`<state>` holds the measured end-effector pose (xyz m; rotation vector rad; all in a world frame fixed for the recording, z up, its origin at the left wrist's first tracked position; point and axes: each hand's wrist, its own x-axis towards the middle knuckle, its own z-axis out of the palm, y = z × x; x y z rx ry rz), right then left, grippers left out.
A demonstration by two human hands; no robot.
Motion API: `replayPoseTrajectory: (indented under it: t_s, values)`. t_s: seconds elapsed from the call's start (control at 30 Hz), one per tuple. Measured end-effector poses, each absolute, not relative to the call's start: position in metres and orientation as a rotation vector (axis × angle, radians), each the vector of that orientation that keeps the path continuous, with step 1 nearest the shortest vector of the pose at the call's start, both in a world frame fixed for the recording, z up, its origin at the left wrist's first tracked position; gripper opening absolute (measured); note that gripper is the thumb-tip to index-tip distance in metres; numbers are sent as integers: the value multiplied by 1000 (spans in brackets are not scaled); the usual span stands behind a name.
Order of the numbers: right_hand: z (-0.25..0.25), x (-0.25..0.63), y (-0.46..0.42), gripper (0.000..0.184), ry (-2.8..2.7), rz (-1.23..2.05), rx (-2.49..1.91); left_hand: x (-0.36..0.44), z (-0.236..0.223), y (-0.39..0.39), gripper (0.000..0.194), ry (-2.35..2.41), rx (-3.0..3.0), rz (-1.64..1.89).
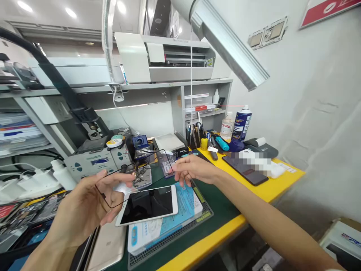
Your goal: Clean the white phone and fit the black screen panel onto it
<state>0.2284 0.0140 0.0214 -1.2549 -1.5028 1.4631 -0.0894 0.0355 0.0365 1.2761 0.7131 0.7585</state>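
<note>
A thin black rectangular frame (105,196), like the bezel of a phone screen, is held up in the air between my two hands. My left hand (87,199) has its end between the thumb and the curved fingers, which stay partly spread. At the other end, my right hand (193,168) pinches the frame near its right corner with thumb and forefinger. Beneath it, a white phone (150,205) with a dark screen lies tilted on a blue and white box (166,233). A gold phone back (108,244) lies below my left hand.
A parts tray (142,177) with small metal pieces sits behind the white phone. On the yellow table edge (287,180) lies a dark phone (245,171). A spray can (241,122) and bottle (226,126) stand at the back. A lamp (231,45) hangs overhead.
</note>
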Motion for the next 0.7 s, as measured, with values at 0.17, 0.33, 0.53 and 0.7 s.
replayPoseTrajectory:
  t_s: [0.17,0.33,0.53,0.7]
  values:
    - [39,272,21,32,-1540,871,-1735,-89,42,36,53,771,1247,761]
    - [52,339,44,38,-1399,376,-2128,-81,45,28,47,812,1174,855]
    - [27,369,67,39,-1424,253,-2420,-73,44,26,43,795,1134,947]
    - [12,374,76,39,-1443,156,-2442,-69,42,26,45,742,1162,999]
